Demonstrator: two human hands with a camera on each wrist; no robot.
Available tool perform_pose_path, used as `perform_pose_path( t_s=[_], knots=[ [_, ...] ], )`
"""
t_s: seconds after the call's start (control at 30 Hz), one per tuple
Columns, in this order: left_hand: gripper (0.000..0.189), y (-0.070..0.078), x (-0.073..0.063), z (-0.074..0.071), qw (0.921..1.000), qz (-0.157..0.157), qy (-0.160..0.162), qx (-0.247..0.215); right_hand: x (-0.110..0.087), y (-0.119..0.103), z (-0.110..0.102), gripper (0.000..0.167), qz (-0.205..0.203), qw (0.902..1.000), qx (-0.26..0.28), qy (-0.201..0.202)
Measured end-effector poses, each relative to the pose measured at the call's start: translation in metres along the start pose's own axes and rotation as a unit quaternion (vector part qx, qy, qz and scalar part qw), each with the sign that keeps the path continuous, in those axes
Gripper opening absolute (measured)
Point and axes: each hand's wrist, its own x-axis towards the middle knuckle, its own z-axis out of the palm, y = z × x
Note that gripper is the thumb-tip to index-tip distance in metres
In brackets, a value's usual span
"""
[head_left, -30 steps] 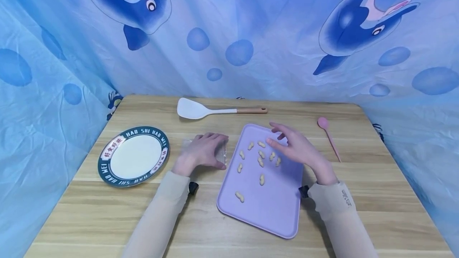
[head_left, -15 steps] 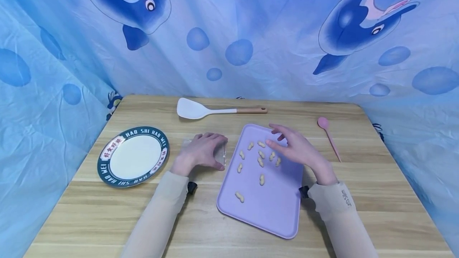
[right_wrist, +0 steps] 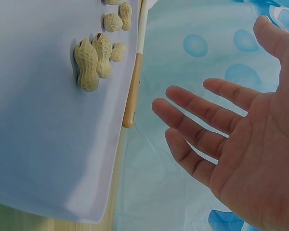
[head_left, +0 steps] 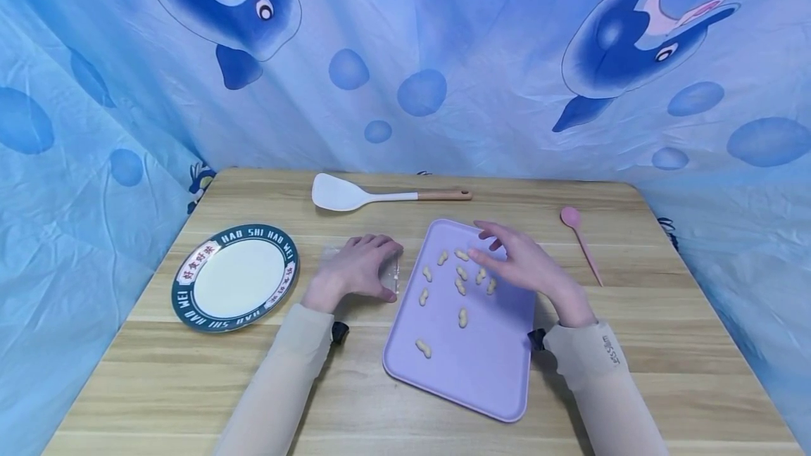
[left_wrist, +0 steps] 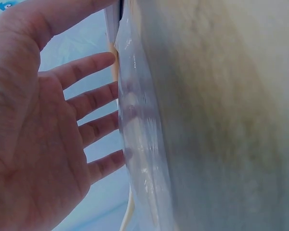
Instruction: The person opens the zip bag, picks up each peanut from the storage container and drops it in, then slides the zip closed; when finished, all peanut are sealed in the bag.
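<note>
My left hand (head_left: 356, 266) is over a clear plastic bag (head_left: 389, 274) lying flat between the plate and the tray. In the left wrist view its spread fingertips touch the bag's (left_wrist: 143, 120) upper surface, without curling round it. Several peanuts (head_left: 463, 317) in their shells lie scattered on a lilac tray (head_left: 484, 378), mostly toward its far half. Above the tray's far right part hovers my right hand (head_left: 524, 262), fingers loosely bent and apart. The right wrist view shows nothing in that palm, and the peanuts (right_wrist: 86, 65) lie apart from the fingers.
A white plate with a dark green lettered rim (head_left: 184, 299) stands at the left. Along the back lies a white spatula (head_left: 342, 193) with a wooden handle. A pink spoon (head_left: 571, 217) rests right of the tray. Behind the table hangs a blue dolphin-print curtain (head_left: 494, 125).
</note>
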Motion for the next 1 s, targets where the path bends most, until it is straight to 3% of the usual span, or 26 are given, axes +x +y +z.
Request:
perform_pose_path(
  t_s=[0.53, 0.73, 0.87, 1.0],
  knots=[
    [0.09, 0.002, 0.0, -0.001, 1.0, -0.004, -0.001, 0.008, 0.001, 0.0, 0.002, 0.07, -0.003, 0.9999, 0.009, -0.012],
    [0.095, 0.005, -0.003, -0.006, 0.9997, -0.007, 0.011, -0.022, 0.002, -0.002, 0.004, 0.07, 0.0, 0.9998, 0.015, -0.015],
    [0.097, 0.011, -0.005, -0.012, 0.9985, 0.003, 0.029, -0.047, 0.003, -0.003, 0.006, 0.07, 0.001, 0.9997, 0.019, -0.015],
    [0.097, 0.021, -0.006, -0.018, 0.9968, 0.033, 0.048, -0.055, 0.004, -0.006, 0.009, 0.068, -0.007, 0.9998, 0.012, -0.012]
  ],
)
